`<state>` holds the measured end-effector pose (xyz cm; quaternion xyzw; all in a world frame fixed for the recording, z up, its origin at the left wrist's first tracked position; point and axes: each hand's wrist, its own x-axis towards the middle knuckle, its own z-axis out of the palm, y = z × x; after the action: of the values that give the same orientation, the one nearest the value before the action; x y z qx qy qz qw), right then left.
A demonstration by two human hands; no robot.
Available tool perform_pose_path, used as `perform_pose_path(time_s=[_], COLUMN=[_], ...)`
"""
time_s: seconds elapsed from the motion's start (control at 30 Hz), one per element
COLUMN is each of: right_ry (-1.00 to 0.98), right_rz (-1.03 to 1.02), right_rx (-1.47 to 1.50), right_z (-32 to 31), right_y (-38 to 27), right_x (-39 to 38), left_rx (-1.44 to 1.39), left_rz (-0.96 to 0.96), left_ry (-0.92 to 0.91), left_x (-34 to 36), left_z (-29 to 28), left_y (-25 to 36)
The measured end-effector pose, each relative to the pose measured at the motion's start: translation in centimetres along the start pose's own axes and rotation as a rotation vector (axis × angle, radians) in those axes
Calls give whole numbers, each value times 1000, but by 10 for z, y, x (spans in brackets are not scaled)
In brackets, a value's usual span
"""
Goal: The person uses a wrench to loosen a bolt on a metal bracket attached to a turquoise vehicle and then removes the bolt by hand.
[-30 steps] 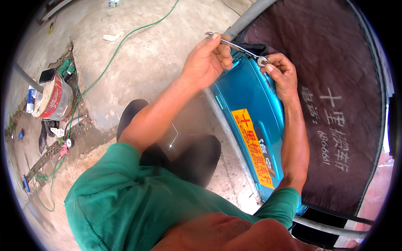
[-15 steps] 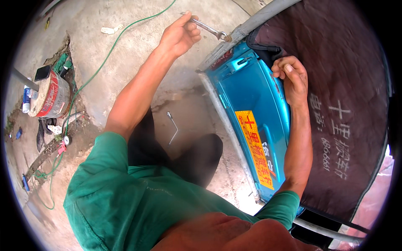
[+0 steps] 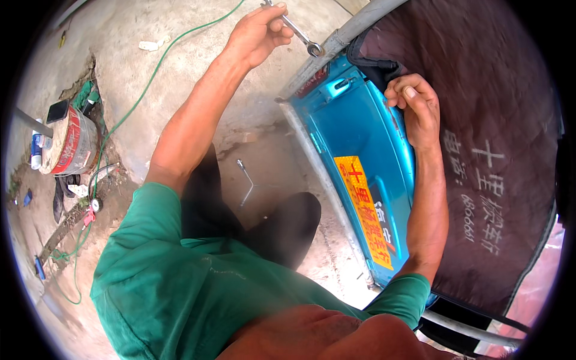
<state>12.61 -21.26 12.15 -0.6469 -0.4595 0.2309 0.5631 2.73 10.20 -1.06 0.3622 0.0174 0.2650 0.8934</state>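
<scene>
My left hand [image 3: 259, 37] grips a steel combination wrench [image 3: 300, 33] by its upper end, up at the top middle. The wrench's ring end lies at the grey metal tube [image 3: 333, 43]; whether it fits round a fastener there is unclear. My right hand [image 3: 416, 108] is curled with thumb and fingertips together beside the upper right edge of the blue metal panel [image 3: 342, 120], against the dark fabric cover [image 3: 480, 90]. I cannot make out what, if anything, those fingertips hold.
A bent metal tool [image 3: 249, 183] lies on the concrete [image 3: 138, 78] near my knees. At left, a bucket [image 3: 75, 144] carries a phone [image 3: 57, 110] and tubes [image 3: 36, 150]; a green hose [image 3: 158, 60] and pressure gauge [image 3: 96, 204] lie nearby. A pale rail [image 3: 312, 162] edges the panel.
My left hand has carried the wrench up and leftward, away from my right hand to the grey tube. My right hand has let go of the wrench's ring end and shifted slightly right.
</scene>
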Motion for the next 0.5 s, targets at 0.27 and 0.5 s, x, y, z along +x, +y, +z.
perform_pose_path(time_s=[0.27, 0.5], right_ry=[6, 8], right_rz=[15, 21], right_rx=[-18, -67], right_z=[1, 5], right_y=[1, -3], right_x=[0, -2], left_rx=[1176, 852], left_rz=[454, 69], left_ry=[-107, -508], left_x=[-65, -117], left_z=[102, 75], left_y=[35, -40])
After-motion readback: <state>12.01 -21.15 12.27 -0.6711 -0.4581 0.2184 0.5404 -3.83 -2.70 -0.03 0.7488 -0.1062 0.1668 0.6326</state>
